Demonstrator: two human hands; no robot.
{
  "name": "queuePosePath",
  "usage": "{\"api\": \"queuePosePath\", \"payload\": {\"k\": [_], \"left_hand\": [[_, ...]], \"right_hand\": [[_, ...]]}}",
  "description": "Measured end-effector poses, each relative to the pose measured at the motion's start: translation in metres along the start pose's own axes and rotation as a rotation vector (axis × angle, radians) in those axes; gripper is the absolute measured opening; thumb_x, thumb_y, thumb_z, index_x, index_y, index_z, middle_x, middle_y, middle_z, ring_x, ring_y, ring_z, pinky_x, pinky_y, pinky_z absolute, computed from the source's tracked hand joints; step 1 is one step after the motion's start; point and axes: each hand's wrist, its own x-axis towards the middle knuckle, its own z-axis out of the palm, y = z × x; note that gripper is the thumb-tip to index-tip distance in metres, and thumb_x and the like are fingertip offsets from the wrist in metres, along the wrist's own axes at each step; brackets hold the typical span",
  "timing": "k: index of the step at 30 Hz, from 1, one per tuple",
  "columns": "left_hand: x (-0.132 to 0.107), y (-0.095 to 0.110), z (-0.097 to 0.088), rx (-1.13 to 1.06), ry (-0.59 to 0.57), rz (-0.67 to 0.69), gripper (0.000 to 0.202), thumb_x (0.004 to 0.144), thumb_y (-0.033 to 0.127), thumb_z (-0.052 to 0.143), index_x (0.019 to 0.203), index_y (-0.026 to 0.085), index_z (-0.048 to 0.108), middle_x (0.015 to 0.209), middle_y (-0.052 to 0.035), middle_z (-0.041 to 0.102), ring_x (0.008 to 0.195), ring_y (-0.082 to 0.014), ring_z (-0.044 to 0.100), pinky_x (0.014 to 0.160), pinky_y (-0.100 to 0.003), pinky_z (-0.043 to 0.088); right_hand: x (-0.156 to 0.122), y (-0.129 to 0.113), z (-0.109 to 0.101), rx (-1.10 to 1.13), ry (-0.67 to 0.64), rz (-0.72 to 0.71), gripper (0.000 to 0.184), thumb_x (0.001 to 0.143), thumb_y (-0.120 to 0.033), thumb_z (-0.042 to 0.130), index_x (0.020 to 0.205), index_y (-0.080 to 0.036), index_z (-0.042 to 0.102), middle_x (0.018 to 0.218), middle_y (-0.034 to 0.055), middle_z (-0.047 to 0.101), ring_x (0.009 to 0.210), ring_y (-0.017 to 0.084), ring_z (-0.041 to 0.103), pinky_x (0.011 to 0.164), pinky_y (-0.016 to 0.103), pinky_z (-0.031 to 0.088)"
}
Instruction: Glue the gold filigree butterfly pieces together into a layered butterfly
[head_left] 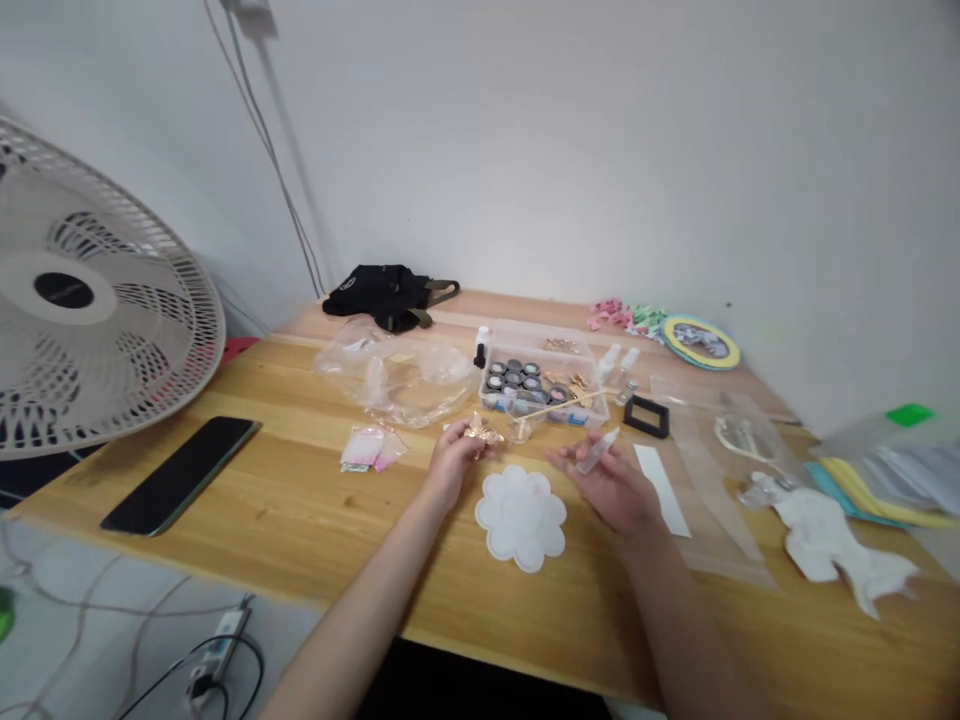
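Between the fingers of my left hand is a small gold butterfly-shaped ornament, held just above the table. My right hand grips a small clear squeeze bottle, its narrow white tip pointing up and to the right. On the wood between and below both hands lies a white flower-shaped piece with scalloped edges. A small clear cup stands just beyond the butterfly, with a thin wooden stick slanting over it toward the right.
Behind my hands sits a clear plastic box of small round jars and gold pieces. A crumpled plastic bag, a phone and a large fan are to the left. A black frame and a white strip lie rightward.
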Motion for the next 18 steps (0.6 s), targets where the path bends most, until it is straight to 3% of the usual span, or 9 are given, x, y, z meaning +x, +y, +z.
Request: {"api": "queuePosePath", "payload": {"k": [18], "left_hand": [[-0.004,0.006,-0.001,-0.099,-0.113,-0.190,0.020,0.054,0.016,0.069,0.072,0.017,0.060,0.071,-0.0018,0.069,0.068,-0.0157,0.066,0.069,-0.029,0.053]], "right_hand": [[0.003,0.002,-0.012,-0.118,0.016,0.118,0.031,0.057,-0.039,0.086,0.083,-0.027,0.075,0.075,0.0006,0.073,0.098,0.026,0.067,0.108,0.050,0.038]]}}
